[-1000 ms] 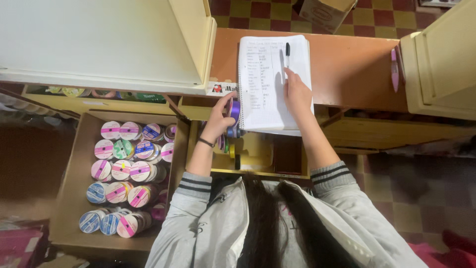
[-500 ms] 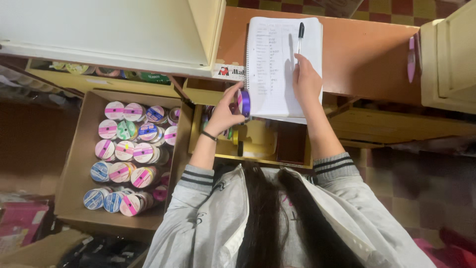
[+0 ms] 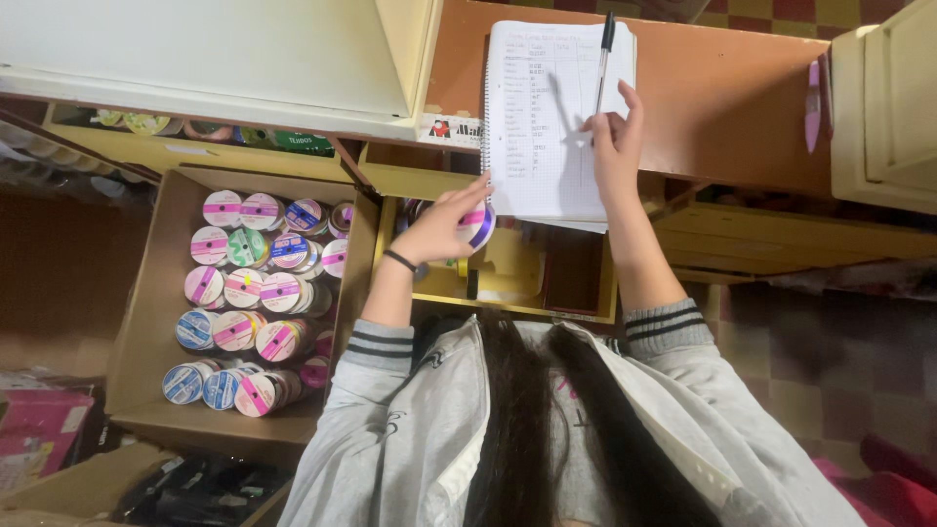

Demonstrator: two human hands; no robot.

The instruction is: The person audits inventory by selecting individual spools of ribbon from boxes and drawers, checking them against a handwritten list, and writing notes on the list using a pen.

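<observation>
My left hand [image 3: 441,229] grips a purple ribbon spool [image 3: 479,225] with a pink-and-white label, held over an open yellow drawer [image 3: 508,278]. My right hand [image 3: 615,137] holds a black pen [image 3: 604,51] and rests on an open spiral notebook [image 3: 547,107] of squared paper with a handwritten list. The notebook lies on a reddish-brown counter [image 3: 722,98]. More spools show in the drawer under my left hand.
A cardboard box [image 3: 146,303] at the left holds several ribbon spools [image 3: 249,293] with pink, blue and green labels. A cream cabinet [image 3: 215,59] stands at the upper left, another cream unit [image 3: 883,98] at the right. A pink object [image 3: 813,93] lies on the counter.
My left hand has turned the purple spool so its label faces up and lowered it slightly. My right hand has lifted the pen and shifted right on the notebook.
</observation>
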